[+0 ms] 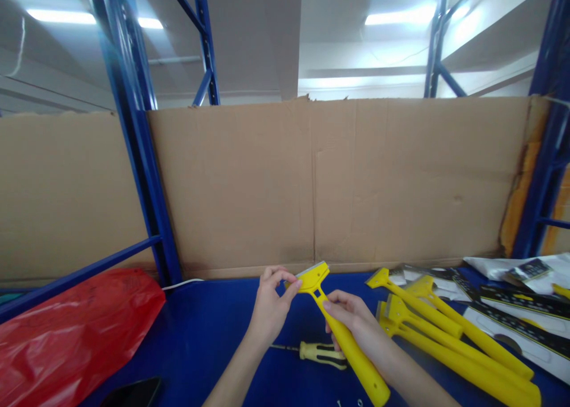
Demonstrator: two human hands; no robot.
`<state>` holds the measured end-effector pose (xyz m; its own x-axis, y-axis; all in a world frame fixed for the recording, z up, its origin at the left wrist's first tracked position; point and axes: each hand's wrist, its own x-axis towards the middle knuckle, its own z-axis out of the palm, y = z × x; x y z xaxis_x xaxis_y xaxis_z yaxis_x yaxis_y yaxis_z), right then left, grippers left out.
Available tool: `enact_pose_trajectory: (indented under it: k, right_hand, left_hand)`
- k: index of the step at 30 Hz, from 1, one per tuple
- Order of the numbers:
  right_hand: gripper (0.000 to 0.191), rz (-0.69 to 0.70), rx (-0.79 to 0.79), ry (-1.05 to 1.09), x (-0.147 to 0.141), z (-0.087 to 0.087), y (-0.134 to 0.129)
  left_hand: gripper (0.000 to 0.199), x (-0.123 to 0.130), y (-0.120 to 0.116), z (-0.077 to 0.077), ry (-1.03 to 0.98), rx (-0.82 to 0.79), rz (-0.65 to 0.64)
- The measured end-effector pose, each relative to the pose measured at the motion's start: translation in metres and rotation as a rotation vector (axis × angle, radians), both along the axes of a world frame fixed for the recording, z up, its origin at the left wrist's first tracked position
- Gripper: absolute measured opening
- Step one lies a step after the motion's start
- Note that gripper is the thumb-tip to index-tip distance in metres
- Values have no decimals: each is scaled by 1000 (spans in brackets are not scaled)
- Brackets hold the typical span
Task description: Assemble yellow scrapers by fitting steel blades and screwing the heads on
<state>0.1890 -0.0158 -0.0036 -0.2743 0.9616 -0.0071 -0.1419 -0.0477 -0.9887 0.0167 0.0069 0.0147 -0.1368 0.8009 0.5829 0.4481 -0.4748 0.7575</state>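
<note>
A yellow long-handled scraper point(351, 347) is held up above the blue table, its head tilted up toward the cardboard. My right hand point(351, 315) is closed around the upper handle, just below the neck. With thumb and fingers, my left hand point(275, 297) pinches the left end of the scraper's head, where a thin metal edge shows along the top. Beneath the hands a screwdriver point(321, 353) with a yellow and black handle lies on the table, its shaft pointing left. Small metal pieces point(360, 403), perhaps screws or nuts, lie at the bottom edge.
Several more yellow scrapers point(463, 353) are piled on the right, beside black and white packaging point(525, 327). A red plastic bag point(84, 335) is at the left, with a dark phone-like object point(131, 393) near the front. Cardboard point(249, 187) and blue rack posts point(154, 211) stand behind.
</note>
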Motion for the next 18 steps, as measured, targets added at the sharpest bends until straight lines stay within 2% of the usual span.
enact_pose_trajectory:
  k: [3, 8, 11, 15, 18]
  right_hand:
    - [40, -2, 18, 5, 1, 1, -1]
    - [43, 31, 43, 25, 1, 2, 1]
    - [44, 38, 19, 38, 1, 1, 3]
    - [41, 26, -14, 48, 1, 0, 6]
    - [40, 7, -39, 53, 3, 1, 7]
  left_hand:
    - [16, -1, 1, 0, -95, -39, -37]
    - [37, 1, -1, 5, -392, -254, -232]
    - [38, 3, -3, 7, -453, -285, -270]
    - [33, 2, -4, 6, -348, -251, -250]
    - [26, -2, -7, 4, -16, -37, -166]
